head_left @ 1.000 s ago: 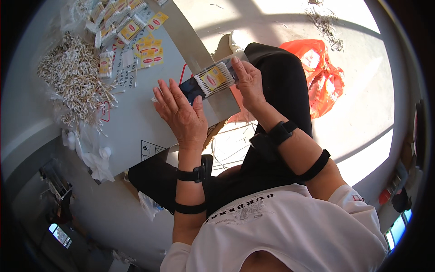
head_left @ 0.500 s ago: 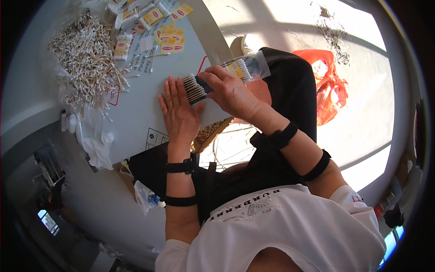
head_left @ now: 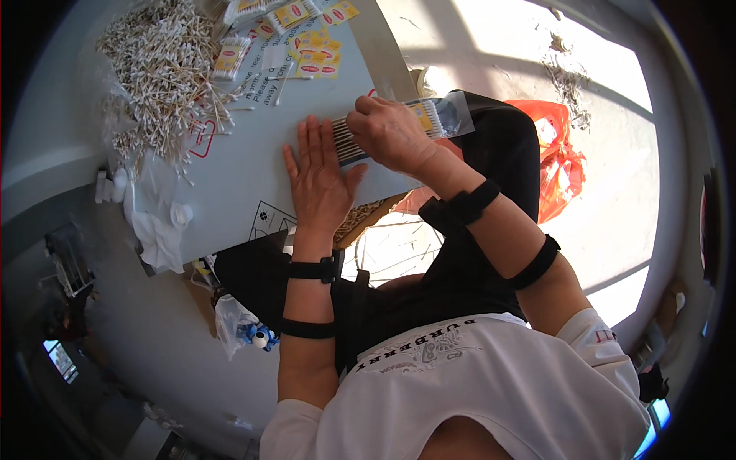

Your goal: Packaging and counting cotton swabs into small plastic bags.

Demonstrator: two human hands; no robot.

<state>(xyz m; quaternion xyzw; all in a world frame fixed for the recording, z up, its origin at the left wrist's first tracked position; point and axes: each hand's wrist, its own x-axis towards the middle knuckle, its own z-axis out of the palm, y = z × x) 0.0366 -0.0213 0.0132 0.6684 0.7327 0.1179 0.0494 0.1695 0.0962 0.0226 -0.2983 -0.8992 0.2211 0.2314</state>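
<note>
My left hand [head_left: 320, 184] lies flat on the table with its fingers stretched out. Its index finger touches the end of a flat row of cotton swabs [head_left: 349, 141]. Across that row, my right hand [head_left: 392, 136] is closed, its fingers curled down and its fingertips partly hidden. To the right of this hand, more swabs show with a yellow label [head_left: 424, 116] in a clear plastic bag [head_left: 458, 113], whose end reaches past the table edge toward my knee. A dark strip shows along the row's lower side.
A big heap of loose cotton swabs [head_left: 157, 73] covers the far left of the table [head_left: 238, 184]. Filled swab packs [head_left: 230, 58] and yellow labels [head_left: 316, 52] lie beside it. A cardboard box [head_left: 376, 218] sits below the near edge. A red plastic bag [head_left: 563, 180] stands on the floor.
My right hand has shifted left along the swabs, and its fingers now curl more tightly. The dark gap beside the row is covered. My left hand stays flat. The whole view has shifted slightly.
</note>
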